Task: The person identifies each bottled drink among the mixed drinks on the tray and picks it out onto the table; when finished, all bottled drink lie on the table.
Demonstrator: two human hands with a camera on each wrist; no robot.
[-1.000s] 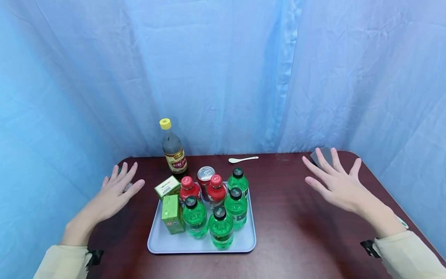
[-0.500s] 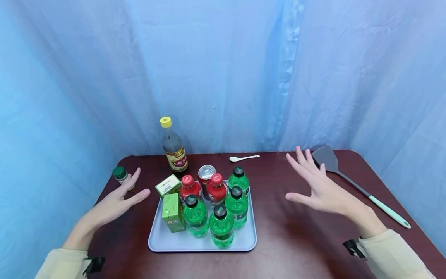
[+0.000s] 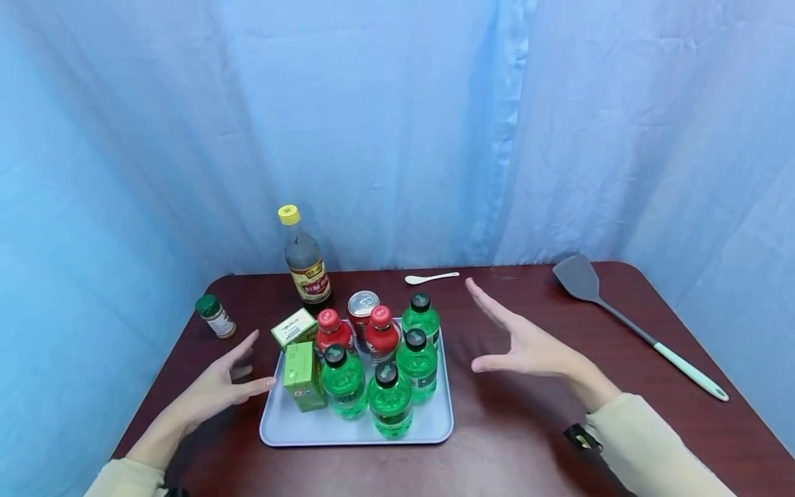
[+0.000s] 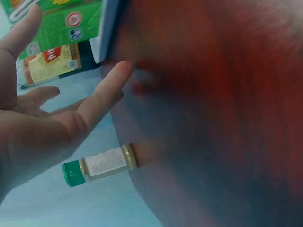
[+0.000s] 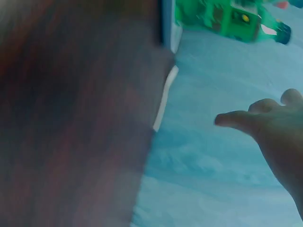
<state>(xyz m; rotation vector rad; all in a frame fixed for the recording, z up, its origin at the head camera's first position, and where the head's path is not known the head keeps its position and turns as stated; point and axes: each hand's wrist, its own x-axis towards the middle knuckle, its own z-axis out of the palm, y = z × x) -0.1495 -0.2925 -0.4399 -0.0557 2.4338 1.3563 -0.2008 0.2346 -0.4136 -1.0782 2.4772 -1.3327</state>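
Note:
A pale blue tray [image 3: 310, 433] lies on the dark table. On it stand several green bottles [image 3: 390, 404], two red-capped bottles [image 3: 381, 338], a red drink can [image 3: 363, 304] and two green drink cartons [image 3: 302, 379]. My left hand [image 3: 217, 386] hovers by the tray's left side, thumb and fingers spread apart, holding nothing. In the left wrist view that hand [image 4: 52, 113] is below a green carton [image 4: 66, 26]. Over the table right of the tray, my right hand [image 3: 528, 345] has its fingers extended and thumb apart, also holding nothing; the right wrist view shows it [image 5: 270, 127] apart from a green bottle [image 5: 232, 19].
Behind the tray stands a yellow-capped sauce bottle [image 3: 308, 269]. A small green-capped spice jar [image 3: 217, 317] is at the far left. A white spoon [image 3: 431, 278] lies near the back edge, and a grey spatula with a mint handle [image 3: 621, 317] at right. Blue curtains [image 3: 397, 138] surround the table.
Both hands have moved inward towards the tray, the right one farther. The spice jar and spatula, partly covered before, now show fully. The things on the tray stay in place.

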